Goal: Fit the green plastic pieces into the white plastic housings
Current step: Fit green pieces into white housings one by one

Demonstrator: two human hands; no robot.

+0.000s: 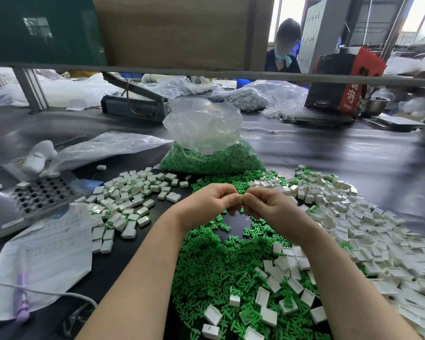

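Both hands meet above the green pieces (206, 271), which lie heaped on the dark bench (329, 153), and this heap serves as the landmark. The left hand (207, 204) and right hand (265, 204) have their fingers curled inward with fingertips touching each other. Whatever they pinch is hidden behind the knuckles, so I cannot tell whether a piece or a housing is between them. A bare dark patch of bench shows in the heap just below the hands.

To the right of the heap, loose white housings (368, 231) spread widely and run off the frame edge; some lie mixed on top of the green pieces nearer the person. To the left of the heap sits a smaller pile of housings with green showing in them (128, 202), though it is hard to make out how fully each is fitted. Behind the heap stands a clear bag of green pieces (211, 153), its top open and crumpled.

Further left of the heap lie a metal plate with rows of square holes (39, 195), a handwritten sheet (52, 251) with a purple pen (21, 298) on it, and a white cable (47, 290) crossing the paper. The writing is too blurred to read. Far behind the heap, a grey beam (255, 76) cuts across the view of a seated person (284, 57), clear bags and a red and black box (346, 79).
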